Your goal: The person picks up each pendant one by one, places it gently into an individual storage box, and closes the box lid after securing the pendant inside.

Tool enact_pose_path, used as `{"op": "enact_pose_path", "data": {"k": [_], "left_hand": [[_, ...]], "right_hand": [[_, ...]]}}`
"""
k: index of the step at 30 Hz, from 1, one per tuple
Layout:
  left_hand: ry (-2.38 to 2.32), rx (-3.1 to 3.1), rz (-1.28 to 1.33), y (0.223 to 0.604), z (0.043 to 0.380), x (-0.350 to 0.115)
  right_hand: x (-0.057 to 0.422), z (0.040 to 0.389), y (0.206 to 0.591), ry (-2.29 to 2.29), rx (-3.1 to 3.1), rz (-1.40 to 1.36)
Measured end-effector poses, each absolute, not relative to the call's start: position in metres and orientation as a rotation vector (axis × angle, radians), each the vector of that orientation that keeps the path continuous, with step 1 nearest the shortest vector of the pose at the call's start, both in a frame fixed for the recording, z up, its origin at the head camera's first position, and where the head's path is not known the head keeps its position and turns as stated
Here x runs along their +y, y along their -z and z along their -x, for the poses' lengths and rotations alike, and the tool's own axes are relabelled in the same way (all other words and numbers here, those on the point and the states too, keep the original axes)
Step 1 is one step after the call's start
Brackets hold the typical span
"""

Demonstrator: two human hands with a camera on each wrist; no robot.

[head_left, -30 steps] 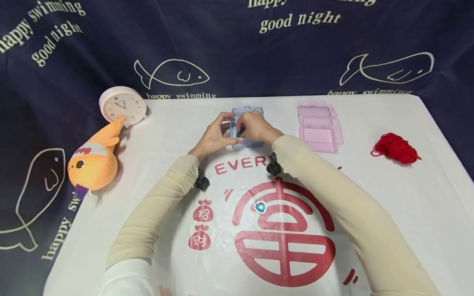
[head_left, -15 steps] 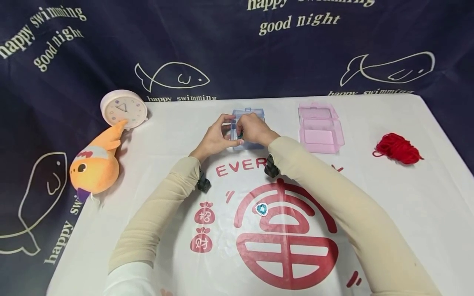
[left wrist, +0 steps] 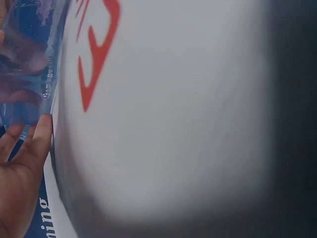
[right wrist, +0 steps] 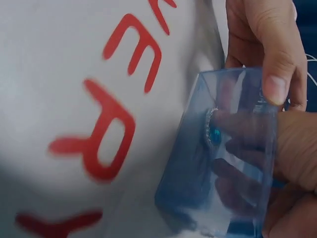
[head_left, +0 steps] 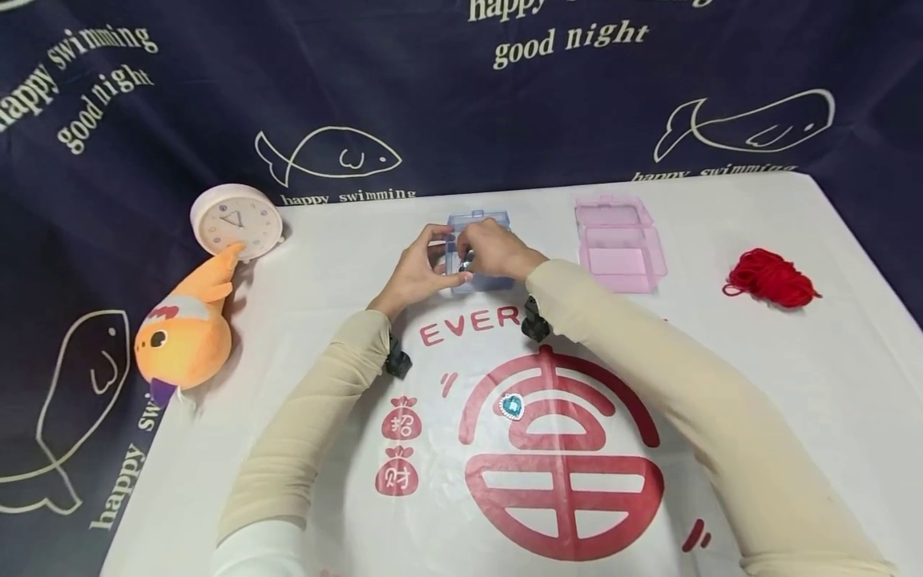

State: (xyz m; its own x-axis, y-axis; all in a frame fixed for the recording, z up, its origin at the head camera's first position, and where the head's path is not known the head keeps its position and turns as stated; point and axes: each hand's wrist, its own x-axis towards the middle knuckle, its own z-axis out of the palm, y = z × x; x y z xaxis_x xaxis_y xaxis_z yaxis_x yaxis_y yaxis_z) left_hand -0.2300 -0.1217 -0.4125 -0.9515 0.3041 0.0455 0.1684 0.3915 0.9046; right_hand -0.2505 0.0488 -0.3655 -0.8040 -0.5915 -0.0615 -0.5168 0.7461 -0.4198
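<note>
The right hand [head_left: 490, 244] reaches down inside a blue box [right wrist: 183, 168], its fingers bent and nearly closed, with a heart-shaped gem [right wrist: 214, 134] pinched at the tips. The gem is right under this grip, within the box walls — its lower edge is hard to make out through the plastic. The left hand [head_left: 418, 268] grips the box just left of the right hand's fingers, thumb over the rim, the other fingers spread along the outside.

The right hand hides much of the box from above. Nearer the person than the grip lies a second gem [head_left: 511, 406], blue with a pale beaded edge. To the grip's right stands an open pink box [head_left: 618, 263], then a loose bundle of red yarn [head_left: 771, 278]. Well to its left are a round clock [head_left: 238, 220] and a soft orange toy [head_left: 187, 340].

Both boxes are clear, thin-walled and rectangular — the tablecloth [head_left: 346, 513] is smooth, white and printed red.
</note>
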Motion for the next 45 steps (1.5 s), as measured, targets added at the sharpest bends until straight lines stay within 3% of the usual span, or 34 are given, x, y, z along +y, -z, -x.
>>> {"op": "enact_pose_path", "data": {"k": [7,15,31,45], "left_hand": [[-1.650,2.467,-0.410,0.416,0.231,-0.117],[-1.650,2.472,-0.401,0.412,0.234,-0.120],[-1.619,2.476,-0.386,0.410,0.234,-0.119],[-1.616,2.484,-0.379,0.415,0.231,-0.121]], "right_hand": [[0.078,0.234,0.351,0.812,2.742,1.060],[0.107,0.189,0.336,0.954,2.826,1.181],[0.123,0.066,0.390,0.934,2.657,1.160],[0.128,0.051,0.408,0.863,2.629,1.270]]}}
